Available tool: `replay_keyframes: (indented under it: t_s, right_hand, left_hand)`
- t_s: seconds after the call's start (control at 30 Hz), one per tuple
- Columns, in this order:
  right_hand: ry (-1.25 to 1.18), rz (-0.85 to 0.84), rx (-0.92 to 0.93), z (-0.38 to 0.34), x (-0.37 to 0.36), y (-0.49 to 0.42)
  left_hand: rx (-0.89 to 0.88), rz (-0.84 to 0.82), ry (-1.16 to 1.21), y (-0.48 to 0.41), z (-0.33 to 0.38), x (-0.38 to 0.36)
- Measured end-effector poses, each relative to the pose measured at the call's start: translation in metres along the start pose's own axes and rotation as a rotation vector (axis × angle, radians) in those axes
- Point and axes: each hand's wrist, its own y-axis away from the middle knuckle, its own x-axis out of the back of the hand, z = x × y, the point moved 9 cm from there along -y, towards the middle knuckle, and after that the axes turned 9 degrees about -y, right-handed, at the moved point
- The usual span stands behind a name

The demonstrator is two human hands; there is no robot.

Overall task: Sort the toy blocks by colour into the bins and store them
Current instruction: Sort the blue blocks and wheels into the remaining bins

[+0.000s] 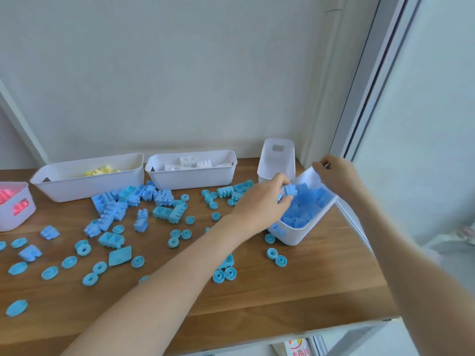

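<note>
My left hand (pixel 264 201) holds a blue block (pixel 290 190) over the near edge of a tilted white bin (pixel 300 233) that is partly filled with blue blocks (pixel 305 206). My right hand (pixel 336 173) pinches that bin's far rim and tips it toward me. Several loose blue blocks (pixel 120 206) and blue round pieces (pixel 180 235) lie scattered over the wooden table (pixel 308 286).
At the back stand a white bin with yellow blocks (pixel 90 181), a white bin with white blocks (pixel 191 170) and an upright white bin (pixel 277 158). A bin with pink blocks (pixel 15 206) sits at the left edge. The table's right edge meets a window frame (pixel 365 104).
</note>
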Motion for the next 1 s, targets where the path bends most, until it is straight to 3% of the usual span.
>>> replay_keyframes:
  t_s: [0.2, 0.4, 0.67, 0.83, 1.0]
  right_hand:
    - [0.197, -0.303, -0.032, 0.016, -0.031, 0.001]
    - [0.124, -0.241, 0.186, -0.021, -0.017, 0.002]
    - [0.093, -0.243, 0.491, -0.132, -0.06, 0.024]
    - [-0.039, -0.528, 0.521, -0.206, -0.127, 0.065]
    - [0.049, -0.707, 0.552, -0.233, -0.208, 0.091]
  left_hand:
    - [-0.05, -0.236, 0.027, -0.028, 0.013, -0.037]
    - [-0.164, -0.177, -0.061, -0.018, 0.022, -0.024]
    - [-0.031, -0.014, 0.076, 0.046, -0.055, 0.037]
    - [0.112, -0.045, 0.097, 0.088, -0.126, 0.063]
    - [0.269, -0.055, 0.037, 0.134, -0.193, 0.088]
